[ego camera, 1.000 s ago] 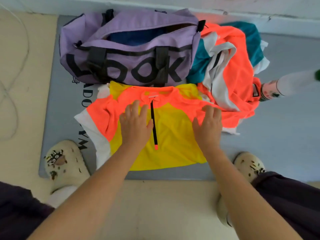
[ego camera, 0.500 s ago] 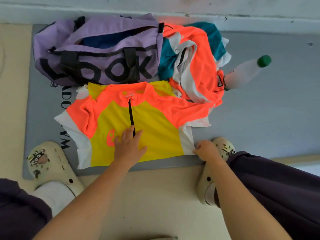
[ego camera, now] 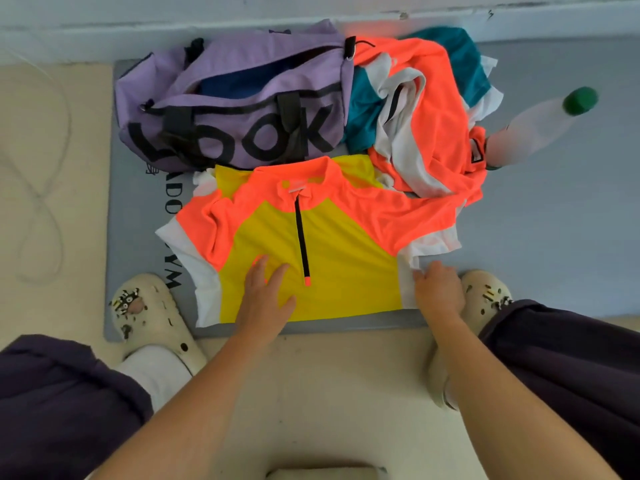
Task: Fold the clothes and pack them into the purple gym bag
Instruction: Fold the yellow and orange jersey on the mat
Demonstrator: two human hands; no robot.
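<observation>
A yellow, orange and white zip-neck shirt (ego camera: 346, 258) lies spread flat, front up, on a grey mat (ego camera: 138, 216). My left hand (ego camera: 266, 292) presses flat on its lower front, just left of the black zip. My right hand (ego camera: 438, 289) grips the white side hem at the shirt's right edge, below the sleeve. Behind the shirt stands the purple gym bag (ego camera: 235, 105), unzipped, with dark blue cloth showing inside. To the bag's right sits a heap of orange, white and teal clothes (ego camera: 426, 109).
A clear bottle with a green cap (ego camera: 540, 126) lies on the mat right of the heap. My two cream clogs (ego camera: 152, 320) (ego camera: 485, 292) stand at the mat's near edge. A white cord (ego camera: 38, 188) loops on the beige floor at left. A wall runs behind.
Both hands slid down the shirt from its chest to its lower part. The right hand went to the right edge and took hold of the white hem. The view shifted.
</observation>
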